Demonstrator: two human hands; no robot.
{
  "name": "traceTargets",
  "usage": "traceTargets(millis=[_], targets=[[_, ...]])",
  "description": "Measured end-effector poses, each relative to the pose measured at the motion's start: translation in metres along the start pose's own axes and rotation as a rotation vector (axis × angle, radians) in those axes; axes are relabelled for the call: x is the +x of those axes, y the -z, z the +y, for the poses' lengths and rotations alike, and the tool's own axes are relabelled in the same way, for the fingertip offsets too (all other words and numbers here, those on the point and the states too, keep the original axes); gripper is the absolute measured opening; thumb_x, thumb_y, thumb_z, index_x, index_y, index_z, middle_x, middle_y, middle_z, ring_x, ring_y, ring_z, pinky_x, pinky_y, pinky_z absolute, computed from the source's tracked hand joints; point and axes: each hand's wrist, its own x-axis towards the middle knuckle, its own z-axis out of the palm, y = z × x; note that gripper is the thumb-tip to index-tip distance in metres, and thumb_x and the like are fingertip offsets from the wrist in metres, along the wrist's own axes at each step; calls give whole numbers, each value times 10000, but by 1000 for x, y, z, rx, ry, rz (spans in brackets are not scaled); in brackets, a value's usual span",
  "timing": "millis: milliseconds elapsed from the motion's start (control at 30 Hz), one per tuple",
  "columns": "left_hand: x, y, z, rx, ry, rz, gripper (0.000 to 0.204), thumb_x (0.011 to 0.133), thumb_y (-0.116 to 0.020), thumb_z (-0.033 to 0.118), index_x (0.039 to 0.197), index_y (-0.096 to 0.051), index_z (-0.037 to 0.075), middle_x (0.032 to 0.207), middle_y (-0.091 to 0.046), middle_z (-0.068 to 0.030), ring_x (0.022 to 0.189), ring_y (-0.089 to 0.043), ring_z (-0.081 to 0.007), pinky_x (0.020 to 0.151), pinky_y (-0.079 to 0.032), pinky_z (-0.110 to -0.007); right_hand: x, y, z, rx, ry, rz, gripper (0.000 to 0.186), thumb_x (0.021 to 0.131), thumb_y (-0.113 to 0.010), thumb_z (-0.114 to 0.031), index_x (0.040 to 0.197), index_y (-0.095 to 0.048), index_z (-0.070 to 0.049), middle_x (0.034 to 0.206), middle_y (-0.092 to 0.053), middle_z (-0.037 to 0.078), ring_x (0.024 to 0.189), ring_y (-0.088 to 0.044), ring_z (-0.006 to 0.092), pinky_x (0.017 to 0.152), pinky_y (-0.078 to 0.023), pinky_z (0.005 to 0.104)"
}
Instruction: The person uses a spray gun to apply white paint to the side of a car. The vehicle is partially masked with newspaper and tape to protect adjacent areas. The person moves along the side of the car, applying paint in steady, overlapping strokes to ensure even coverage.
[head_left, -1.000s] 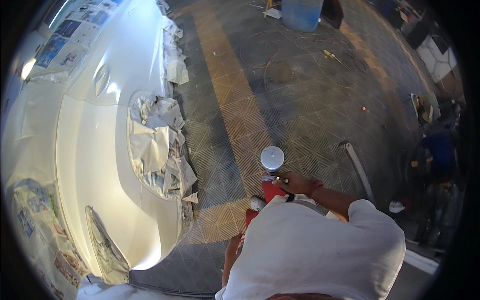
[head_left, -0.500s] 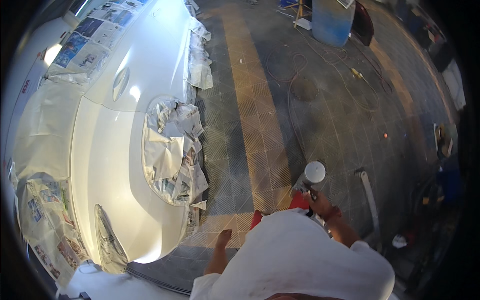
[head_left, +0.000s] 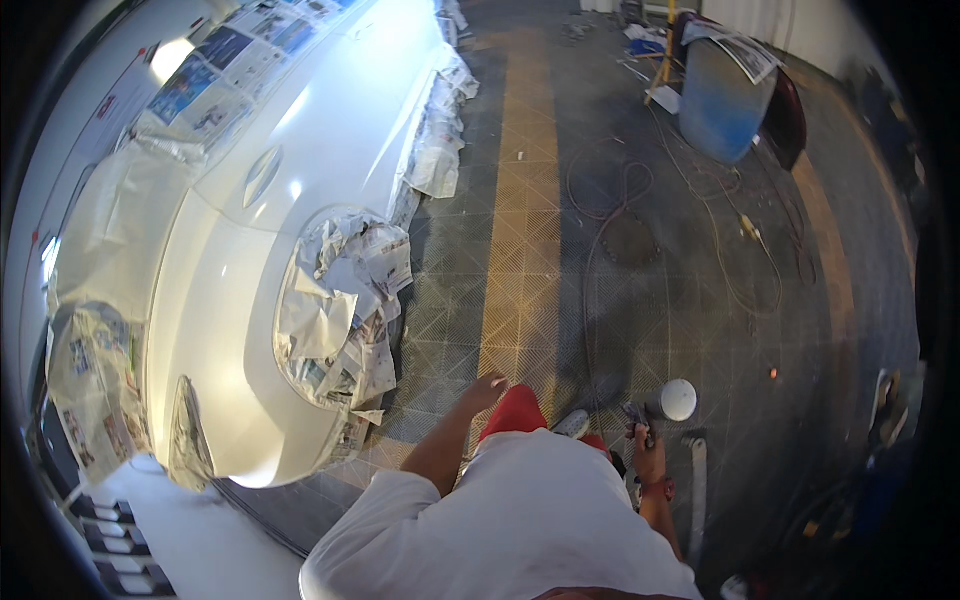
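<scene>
My right hand [head_left: 648,458], with a red band at its wrist, is closed around a spray gun [head_left: 638,413] low on my right side. The gun's round white cup [head_left: 678,400] faces up beside its metal body. In front of my waist, my left hand [head_left: 485,390] is empty, its fingers loosely stretched out and blurred at the tips. It is apart from the white car body [head_left: 225,330] on my left. Crumpled newspaper and paper [head_left: 345,300] fill the wheel arch, the part of the car nearest to that hand.
A thin dark red hose [head_left: 588,300] runs along the tiled floor and loops farther off. Yellowish cable [head_left: 720,250] lies to its right. A blue barrel [head_left: 725,110] stands far right, near a yellow stand [head_left: 667,60]. Close by on the right lies a pale strip [head_left: 699,490].
My left hand has come up and forward. My right hand, still holding the spray gun, sits lower and farther right in view. My body has turned and a shoe now shows.
</scene>
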Motion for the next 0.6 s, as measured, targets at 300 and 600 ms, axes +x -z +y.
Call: traceTargets(millis=[300,600], targets=[[74,-49,8,106,244,-218,481,1004,-555,478,1260,-672,87,1175,-722,-208,1129,-686,-353,971,-534,-461,54,53,16,-113,-282,171,837,1022,-504,-642,1463,-483,69,1263,-661,266,1195,-643,340,975,-496,438],[122,-105,-7,145,450,-345,541,992,-570,574,880,-745,75,867,-746,-163,858,-705,-311,794,-527,-472,181,118,35,-280,-390,228,783,1051,-481,-589,1393,-514,114,1234,-665,315,1164,-657,379,943,-516,450]])
